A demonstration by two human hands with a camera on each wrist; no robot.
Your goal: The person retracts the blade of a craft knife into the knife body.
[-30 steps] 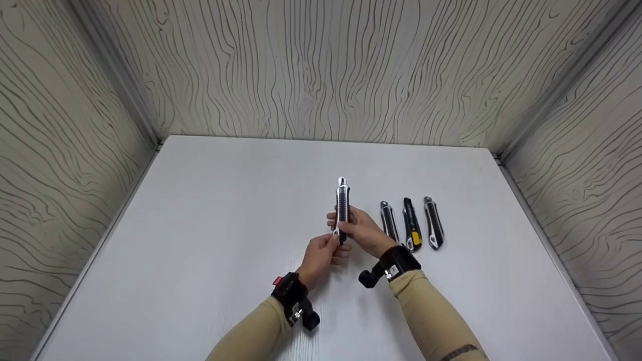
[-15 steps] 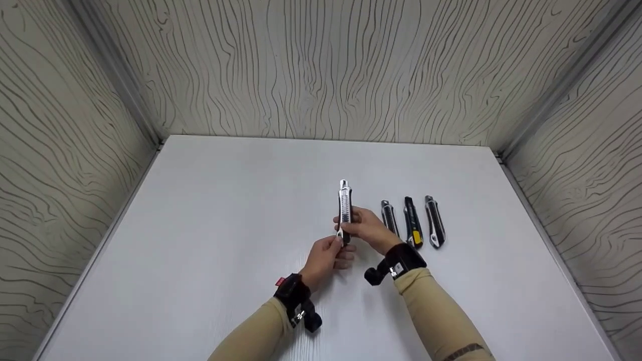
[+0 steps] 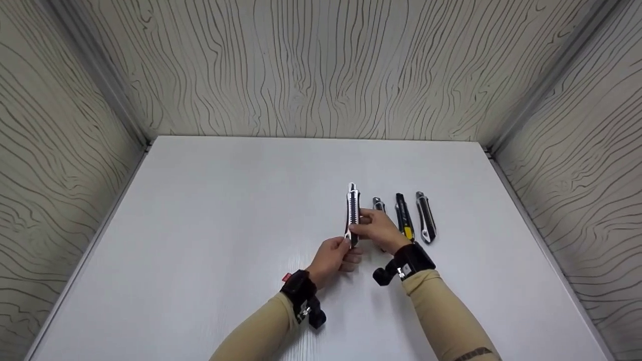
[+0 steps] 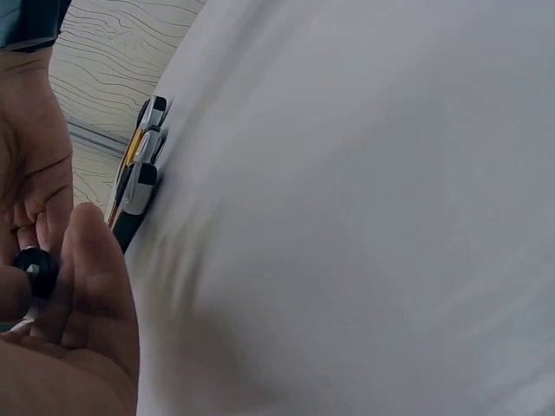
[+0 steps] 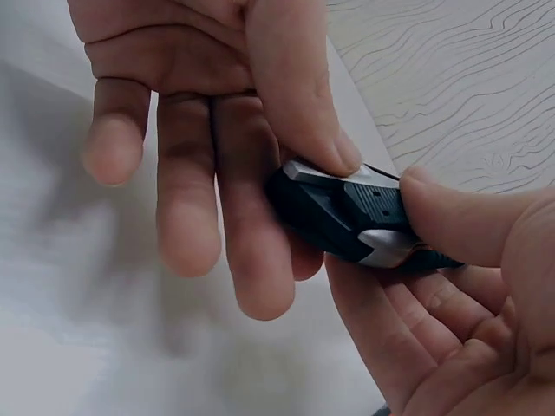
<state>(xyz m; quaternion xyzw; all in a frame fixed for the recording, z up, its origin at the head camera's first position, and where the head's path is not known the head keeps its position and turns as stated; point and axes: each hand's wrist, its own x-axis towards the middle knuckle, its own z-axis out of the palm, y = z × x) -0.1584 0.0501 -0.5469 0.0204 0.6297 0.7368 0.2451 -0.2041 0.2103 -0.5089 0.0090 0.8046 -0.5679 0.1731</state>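
Note:
In the head view, a silver and black snap-off utility knife [image 3: 353, 208] is held up above the table, tip pointing away. My left hand [image 3: 332, 258] pinches its near end between thumb and index finger, the other fingers extended below. My right hand [image 3: 380, 229] grips the lower part of its body from the right, thumb on top. Close up in the right wrist view, the knife's dark end [image 5: 338, 212] with a ridged piece sits between both thumbs. The left wrist view shows only a small black end [image 4: 36, 269] of the knife among the fingers.
Right of the hands, three more utility knives lie side by side on the white table [image 3: 225, 210]: a silver and black one [image 3: 378, 203] partly behind my right hand, a black and yellow one [image 3: 404, 216], and another silver and black one [image 3: 426, 218]. Wood-patterned panels [image 3: 301, 65] enclose the table.
Both hands have shifted a little right with the knife, so my right hand now partly covers the nearest lying knife. The held knife's upper face looks tilted differently. The head view turned slightly.

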